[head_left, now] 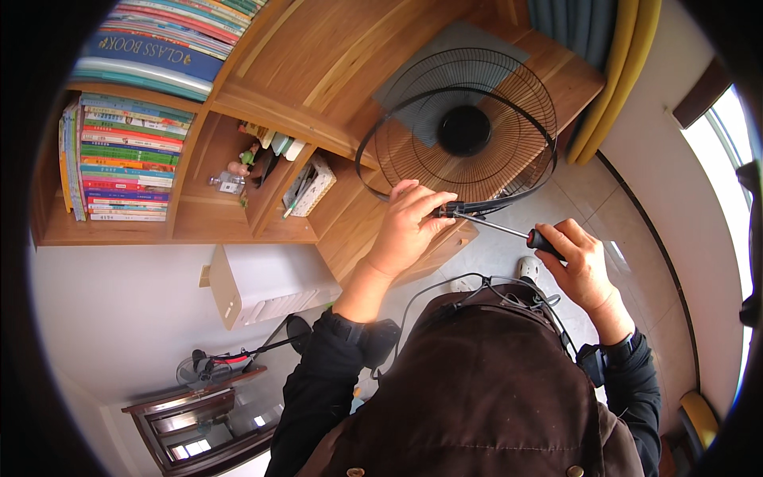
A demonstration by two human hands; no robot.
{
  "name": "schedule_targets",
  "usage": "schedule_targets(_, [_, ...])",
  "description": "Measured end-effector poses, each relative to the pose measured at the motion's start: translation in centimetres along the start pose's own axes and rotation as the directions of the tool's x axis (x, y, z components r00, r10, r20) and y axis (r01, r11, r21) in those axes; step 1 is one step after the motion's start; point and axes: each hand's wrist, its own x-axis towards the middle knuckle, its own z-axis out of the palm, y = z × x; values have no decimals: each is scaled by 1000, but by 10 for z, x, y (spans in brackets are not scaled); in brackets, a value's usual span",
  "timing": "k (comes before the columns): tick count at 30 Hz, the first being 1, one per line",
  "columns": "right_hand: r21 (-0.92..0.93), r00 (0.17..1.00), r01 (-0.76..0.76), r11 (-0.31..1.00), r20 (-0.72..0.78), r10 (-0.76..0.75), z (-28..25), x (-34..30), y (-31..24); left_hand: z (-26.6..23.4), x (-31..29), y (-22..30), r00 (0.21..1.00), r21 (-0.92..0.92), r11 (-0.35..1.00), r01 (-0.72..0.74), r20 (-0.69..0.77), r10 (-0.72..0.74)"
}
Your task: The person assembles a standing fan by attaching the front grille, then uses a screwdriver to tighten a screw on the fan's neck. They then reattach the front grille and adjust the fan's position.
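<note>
A black wire fan grille [515,87] with a round dark centre is in front of me, over the wooden desk. My left hand [409,226] is closed on the grille's near rim, its fingers pinching a small black piece [450,209] there. In my right hand [579,261] is a screwdriver [544,241] with a black and red handle, gripped by the fingers. Its metal shaft points left and its tip end reaches the black piece beside my left fingertips. The exact contact of the tip is too small to make out.
Beyond the grille lies a grey mat [397,79] on the wooden desk [580,75]. A bookcase [262,230] with rows of books stands to the left. Blue and yellow curtains [636,56] hang at the far right. A white box-like unit [274,282] sits below the shelves.
</note>
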Motion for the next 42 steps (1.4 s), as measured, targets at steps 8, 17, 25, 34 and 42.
schedule_targets(8, [97,995,-11,995,102,2,-19,15,6,3,0,-3,999,-5,1000,-29,35,30])
schedule_targets(17, [233,921,-249,940,356,155,-28,29,9,9,-1,-4,1000,-17,1000,-17,2,17])
schedule_targets(25, [275,960,-167,947,263,93,-21,30,13,6,5,-10,998,19,999,-42,36,42])
schedule_targets(34, [177,968,-68,982,251,22,-20,34,21,13,6,-10,999,6,999,-33,25,33])
schedule_targets(42, [381,570,-735,561,795,208,-23,49,41,17,6,-10,998,-11,999,-54,43,54])
